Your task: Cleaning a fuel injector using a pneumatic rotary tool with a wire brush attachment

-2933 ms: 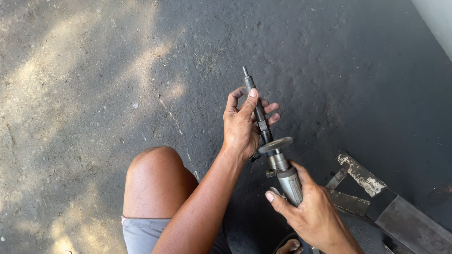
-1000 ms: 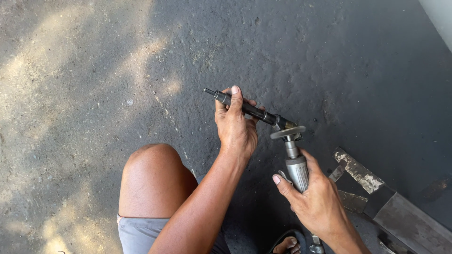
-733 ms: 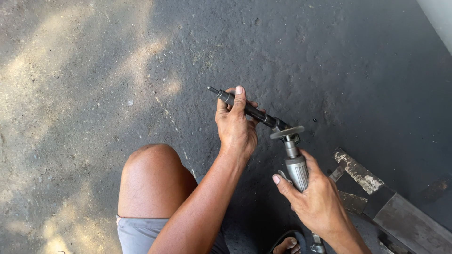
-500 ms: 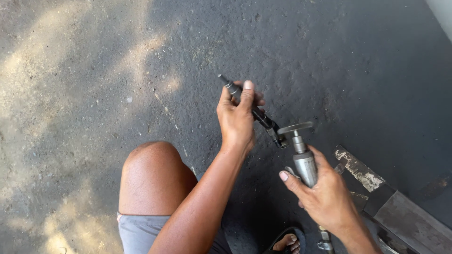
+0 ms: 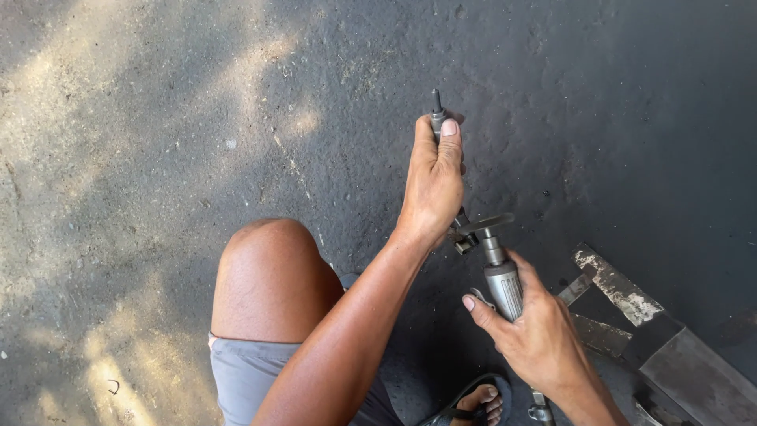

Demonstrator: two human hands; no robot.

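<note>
Wrench (image 5: 438, 126) is sitting inside the left hand (image 5: 432, 185), whose fingers are closing fully around its dark handle; one end is sticking out above the thumb, the other end is meeting the spindle just under the thin disc (image 5: 482, 224) of the grinder (image 5: 501, 282). One right hand (image 5: 536, 339) is wrapping the grey ribbed body of this tool, holding it upright, disc at the top. Both things are staying in the air above the dark asphalt ground (image 5: 158, 118). Wide open room is lying to the left and at the top. At the bottom right corner, metal plates (image 5: 631, 315) are lying near the right hand. One bare knee (image 5: 268, 276) and one sandalled foot (image 5: 477, 402) are showing at the bottom edge.
</note>
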